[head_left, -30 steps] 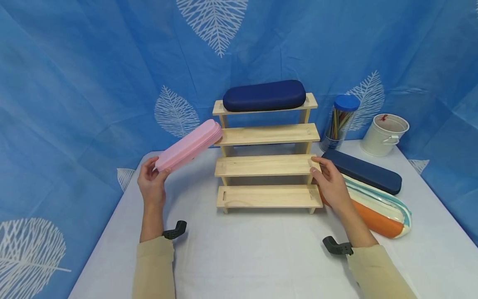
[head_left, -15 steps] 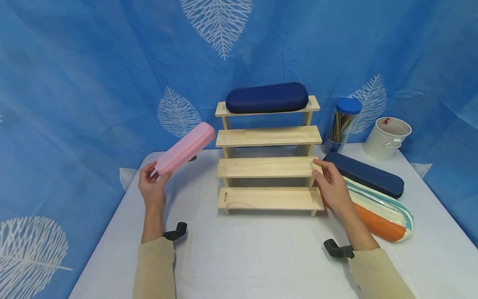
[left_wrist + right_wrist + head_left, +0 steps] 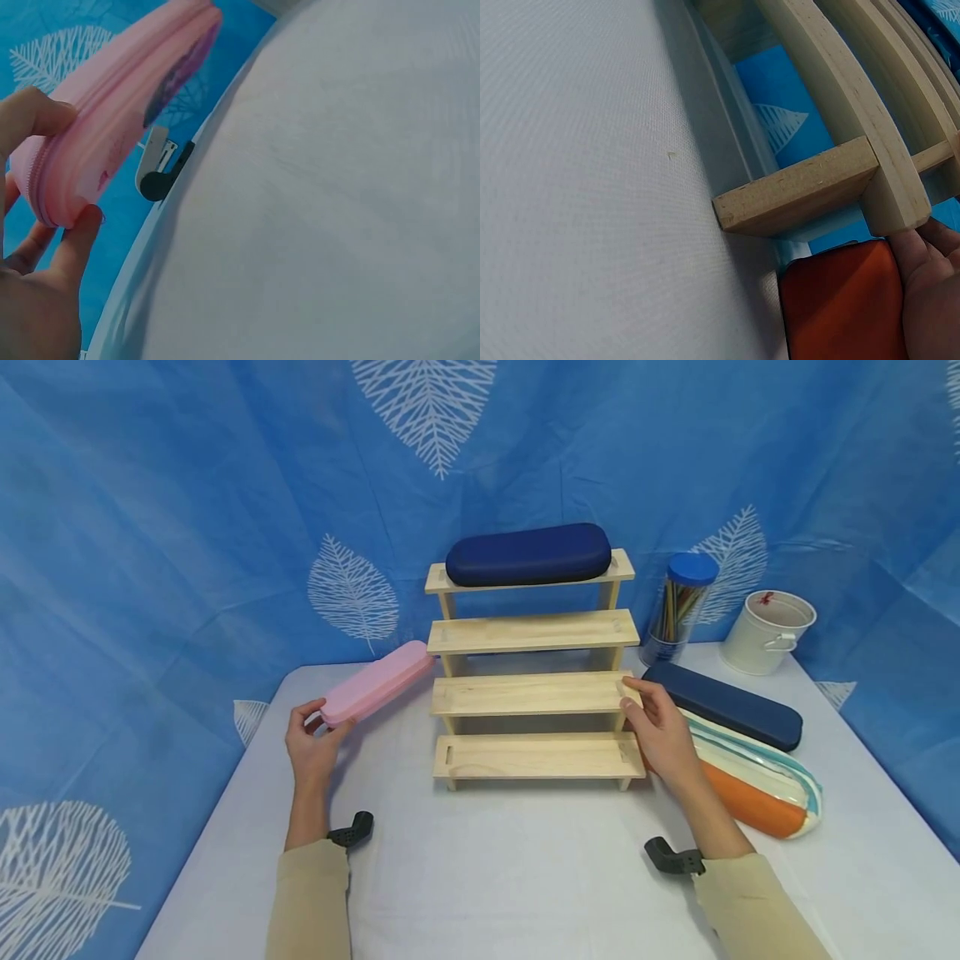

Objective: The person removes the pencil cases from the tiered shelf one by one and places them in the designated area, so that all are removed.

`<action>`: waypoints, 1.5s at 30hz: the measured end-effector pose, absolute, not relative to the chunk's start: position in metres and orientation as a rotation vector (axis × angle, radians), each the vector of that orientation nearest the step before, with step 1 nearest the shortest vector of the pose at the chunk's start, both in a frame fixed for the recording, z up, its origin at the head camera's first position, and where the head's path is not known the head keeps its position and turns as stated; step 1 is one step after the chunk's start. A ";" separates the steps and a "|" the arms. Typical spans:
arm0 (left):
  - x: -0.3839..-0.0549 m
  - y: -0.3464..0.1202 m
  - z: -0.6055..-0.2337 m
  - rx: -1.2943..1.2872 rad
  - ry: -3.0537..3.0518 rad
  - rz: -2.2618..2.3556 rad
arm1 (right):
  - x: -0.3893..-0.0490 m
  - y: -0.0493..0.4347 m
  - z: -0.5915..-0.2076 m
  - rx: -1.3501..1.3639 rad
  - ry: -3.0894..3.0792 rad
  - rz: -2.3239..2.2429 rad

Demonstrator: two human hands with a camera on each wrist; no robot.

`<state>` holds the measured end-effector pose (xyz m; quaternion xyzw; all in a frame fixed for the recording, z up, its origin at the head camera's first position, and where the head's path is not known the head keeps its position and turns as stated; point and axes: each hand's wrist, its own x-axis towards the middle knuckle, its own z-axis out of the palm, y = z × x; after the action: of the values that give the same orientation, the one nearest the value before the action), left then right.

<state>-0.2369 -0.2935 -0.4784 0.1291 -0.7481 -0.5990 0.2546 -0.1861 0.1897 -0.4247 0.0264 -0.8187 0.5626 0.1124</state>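
A pink zippered pencil case [image 3: 378,683] is pinched at its near end between thumb and fingers of my left hand [image 3: 311,747], left of a four-step wooden display rack [image 3: 536,693]. It slants up and to the right, its far end beside the rack's second step from the top. The left wrist view shows the zipper [image 3: 45,169] along its side. My right hand [image 3: 663,727] grips the right end of the second step from the bottom. On the top step lies a dark blue hard case [image 3: 528,556].
Right of the rack lie a navy case [image 3: 723,706] and an orange, cream and teal pencil case [image 3: 757,797]. Behind them stand a blue-lidded clear jar of sticks [image 3: 678,606] and a white pail [image 3: 768,631]. The left wrist view shows a stapler [image 3: 159,169] past the pink case.
My left hand has lowered the pink pencil case towards the table, and its far end has dropped. The right hand keeps its grip on the rack.
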 end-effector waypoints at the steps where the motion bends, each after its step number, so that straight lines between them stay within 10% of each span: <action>1: -0.237 -0.294 -0.479 0.361 -2.060 -1.613 | -0.186 0.190 -0.425 0.085 -2.399 1.649; 45: -0.233 -0.298 -0.497 0.440 -2.375 -1.502 | -0.184 0.191 -0.427 0.121 -2.407 1.596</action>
<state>-0.2331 -0.2976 -0.4971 0.1528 -0.8258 -0.5222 0.1483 -0.1835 0.1908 -0.4271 0.0415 -0.8262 0.5478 0.1251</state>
